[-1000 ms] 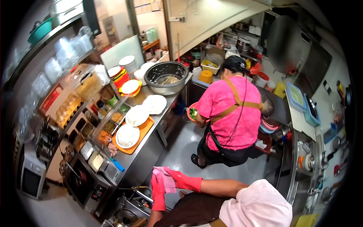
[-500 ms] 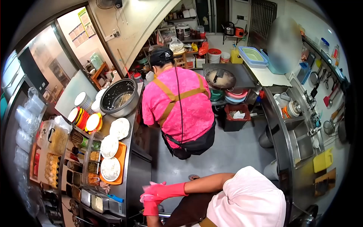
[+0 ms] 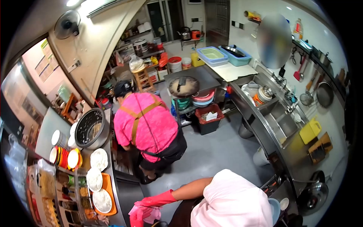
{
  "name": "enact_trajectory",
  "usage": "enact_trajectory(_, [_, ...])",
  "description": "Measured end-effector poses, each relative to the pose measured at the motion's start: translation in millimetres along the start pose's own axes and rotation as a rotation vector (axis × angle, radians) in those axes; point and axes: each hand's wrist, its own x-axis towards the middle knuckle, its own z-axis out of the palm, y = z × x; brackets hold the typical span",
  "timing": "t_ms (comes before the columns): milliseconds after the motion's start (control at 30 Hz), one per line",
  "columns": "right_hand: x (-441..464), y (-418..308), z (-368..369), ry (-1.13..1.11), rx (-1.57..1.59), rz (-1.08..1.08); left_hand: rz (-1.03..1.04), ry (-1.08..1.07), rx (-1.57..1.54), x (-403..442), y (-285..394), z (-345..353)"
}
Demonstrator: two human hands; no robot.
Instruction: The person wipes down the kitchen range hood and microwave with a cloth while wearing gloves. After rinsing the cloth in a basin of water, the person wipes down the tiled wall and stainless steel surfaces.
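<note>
At the lower left of the frame, a heaped plate of rice (image 3: pixel 102 201) lies on an orange tray (image 3: pixel 107 182) near the edge of the steel counter (image 3: pixel 126 196). The gloved hands are near that edge; a careless swing to the left could, I judge, nudge the plate or drip onto the rice if the gloves are wet.

At the bottom, left of centre, the left hand (image 3: pixel 137 216) is partly cut off by the frame edge. The right hand (image 3: pixel 149 201) lies just above it, its arm stretched leftward from the shoulder, slanting slightly down, the wrist nearly straight. The pink cloth (image 3: pixel 154 215) is at the two hands, spreading out to their right; glove and cloth blend in colour, so I cannot tell which fingers grip it or how tightly.

Above them, left of centre, a co-worker in a pink shirt (image 3: pixel 145 121) bends toward the counter. A step backward by that person could bump the outstretched arm, and a loosely held cloth could then drop to the grey floor (image 3: pixel 211 155).
</note>
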Motion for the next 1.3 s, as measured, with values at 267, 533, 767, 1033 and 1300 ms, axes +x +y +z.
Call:
enact_trajectory(267, [-17.1, 9.1, -14.3, -0.365, 1.081, -0.219, 0.211, 0.092, -0.063, 41.1, 42.7, 17.8])
enact_trajectory(533, [-134.7, -64.8, 31.5, -0.242, 0.391, -0.691, 0.387, 0.168, 0.01, 52.8, 63.3, 66.0])
enact_trajectory(767, [-74.8, -15.3, -32.9, -0.042, 0.359, -0.151, 0.463, 0.28, 0.101, 39.2, 61.5, 72.7])
enact_trajectory(1033, [-57.1, 8.1, -25.9, -0.039, 0.615, -0.206, 0.296, 0.357, -0.245, 14.3, 38.7, 63.4])
enact_trajectory(1300, [-140.3, -35.0, -1.6, 0.06, 0.079, -0.135, 0.214, -0.2, -0.974, 43.4, -4.9, 90.5])
